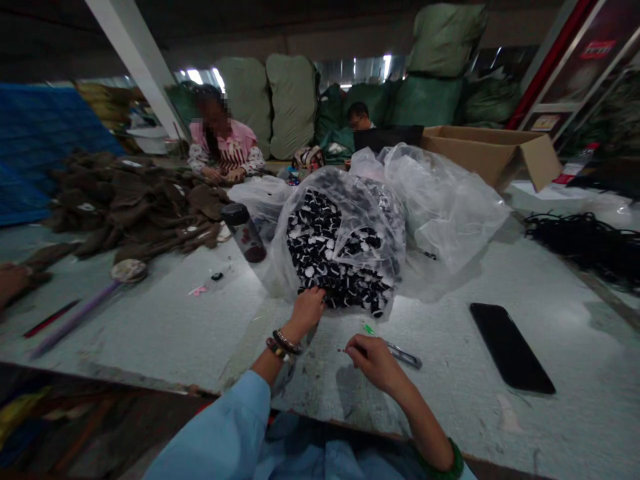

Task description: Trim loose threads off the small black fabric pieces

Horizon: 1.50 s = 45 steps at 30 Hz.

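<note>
My left hand point(307, 312) lies with curled fingers on the edge of a heap of small black-and-white pieces point(320, 250), which fills a clear plastic bag point(295, 230). The fingertips touch the pieces, and I cannot tell whether they grip any. My right hand point(375, 363) hangs just above the grey table point(525, 427), its fingers pinched around a small metal tool point(404, 355). A thin red tip shows left of those fingers. A tiny green item point(369, 329) lies just beyond the hand.
A black phone point(510, 347) lies on the table to my right. Nearby are a dark bottle point(245, 233), a heap of brown fabric point(135, 207) and black cords point(580, 247). A seated co-worker point(223, 140) works across the table, before a cardboard box point(490, 153) and large green sacks point(293, 107).
</note>
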Tool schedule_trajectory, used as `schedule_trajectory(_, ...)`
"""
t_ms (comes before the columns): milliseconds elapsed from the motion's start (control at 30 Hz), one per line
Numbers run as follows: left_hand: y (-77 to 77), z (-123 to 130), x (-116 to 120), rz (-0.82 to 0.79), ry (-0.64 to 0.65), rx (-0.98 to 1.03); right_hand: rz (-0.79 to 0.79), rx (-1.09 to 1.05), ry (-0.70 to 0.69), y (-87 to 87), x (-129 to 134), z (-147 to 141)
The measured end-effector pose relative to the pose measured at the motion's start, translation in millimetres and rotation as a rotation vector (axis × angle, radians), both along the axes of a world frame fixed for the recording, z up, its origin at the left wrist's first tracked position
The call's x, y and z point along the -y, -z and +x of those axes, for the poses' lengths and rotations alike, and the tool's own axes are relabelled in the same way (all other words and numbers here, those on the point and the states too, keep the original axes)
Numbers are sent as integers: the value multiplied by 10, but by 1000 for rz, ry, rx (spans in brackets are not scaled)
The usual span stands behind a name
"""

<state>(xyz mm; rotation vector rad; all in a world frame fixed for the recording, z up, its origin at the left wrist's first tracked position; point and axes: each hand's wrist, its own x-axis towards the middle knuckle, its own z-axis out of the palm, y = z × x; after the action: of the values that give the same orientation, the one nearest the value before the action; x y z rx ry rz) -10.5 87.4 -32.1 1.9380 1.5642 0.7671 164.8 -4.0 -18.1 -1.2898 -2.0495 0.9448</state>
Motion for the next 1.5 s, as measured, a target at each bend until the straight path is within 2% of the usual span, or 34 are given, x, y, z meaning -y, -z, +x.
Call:
schedule_trajectory(100, 23, -83, 60, -70, 74, 29, -13, 34, -5, 8, -54, -8)
schedule_trajectory(200, 32, -160, 158, -133, 89, 96, -22, 41, -29, 31, -114, -64)
schedule_trajectory(433, 12, -260, 294, -136, -86, 298, 26, 6, -36, 19, -203, -218)
schedule_trajectory(533, -54, -224, 363, -182, -140, 549, 49, -36, -8, -31, -200, -262)
schedule_trajectory(633, -132, -147, 457, -354, -130, 888, 85, -88, 48, -81, -181, -302)
schedule_trajectory(700, -172, -94, 520, -432, -113, 1008, 111, -127, 115, -109, -163, -325)
schedule_trajectory(800, -205, -35, 605, -440, -129, 1082, 139, -160, 206, -140, -126, -350)
schedule_trajectory(967, -273, 4, 757, -274, -134, 951, 115, -195, 265, -174, -46, -369)
schedule_trajectory(1133, -386, 10, 992, 31, -128, 706, 80, -353, 293, -231, 90, -373)
schedule_trajectory(1300, -391, 8, 1246, 333, -147, 426, 101, -436, 279, -341, 320, -366)
schedule_trajectory(1500, -373, -4, 1473, 436, -162, 350, 158, -372, 168, -431, 588, -377)
